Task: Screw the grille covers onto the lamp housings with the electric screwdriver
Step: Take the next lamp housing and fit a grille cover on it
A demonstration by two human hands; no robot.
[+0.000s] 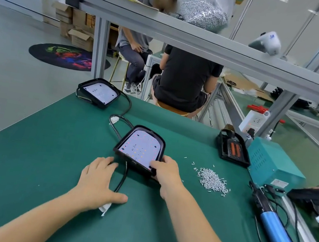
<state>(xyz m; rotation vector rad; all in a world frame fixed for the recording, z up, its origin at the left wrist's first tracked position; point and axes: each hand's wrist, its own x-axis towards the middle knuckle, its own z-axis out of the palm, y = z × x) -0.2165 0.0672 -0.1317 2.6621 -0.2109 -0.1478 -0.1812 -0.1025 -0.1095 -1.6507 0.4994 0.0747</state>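
Centrally, right hand (167, 173) fingers clamped on lamp housing (139, 149) near edge, left hand (98, 182) fingers apart, flat on mat (17, 170).

- We note the green bench mat (40, 163): matt, smooth, rubber-like.
- Nearer black lamp housing (138, 150): semi-gloss plastic rim, glossy white board inside.
- Heap of small silver screws (212, 180): bright metal.
- Blue-barrelled electric screwdriver (275, 231): shiny metallic sleeve, black plastic ends.
- Teal box-shaped power supply (272, 162): painted sheet metal, satin finish.
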